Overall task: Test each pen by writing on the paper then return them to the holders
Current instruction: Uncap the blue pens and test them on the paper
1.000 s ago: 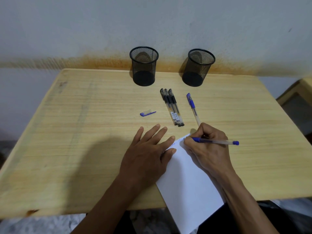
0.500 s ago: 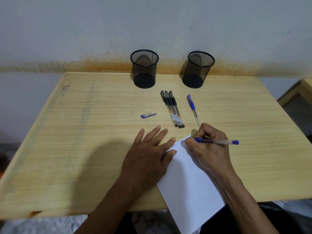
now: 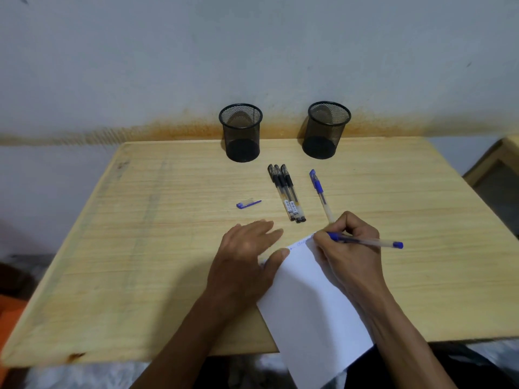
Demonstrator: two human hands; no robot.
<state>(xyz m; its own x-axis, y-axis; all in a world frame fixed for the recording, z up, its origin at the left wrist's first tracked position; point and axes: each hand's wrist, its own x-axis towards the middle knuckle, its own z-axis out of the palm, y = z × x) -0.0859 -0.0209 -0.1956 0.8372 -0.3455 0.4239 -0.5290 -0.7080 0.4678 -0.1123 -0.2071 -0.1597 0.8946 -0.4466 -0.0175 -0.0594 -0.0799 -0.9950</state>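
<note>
My right hand [image 3: 348, 248] grips an uncapped blue pen [image 3: 368, 242] with its tip at the top edge of the white paper [image 3: 311, 310], beside a short line of blue writing. My left hand [image 3: 247, 256] lies flat with straight fingers, its thumb pressing the paper's left edge. The paper hangs over the table's front edge. Three black pens [image 3: 286, 192] lie side by side in the middle of the table. A capped blue pen [image 3: 320, 193] lies to their right, its lower end behind my right hand. A loose blue cap [image 3: 248, 204] lies to the left.
Two empty black mesh holders, the left holder [image 3: 241, 133] and the right holder [image 3: 325, 130], stand at the back of the wooden table [image 3: 140, 248] against the wall. Another piece of wooden furniture [image 3: 494, 175] shows at the right edge.
The camera has tilted up, so everything sits lower in view. My right hand keeps the pen at the paper's top edge; my left hand stays on the paper.
</note>
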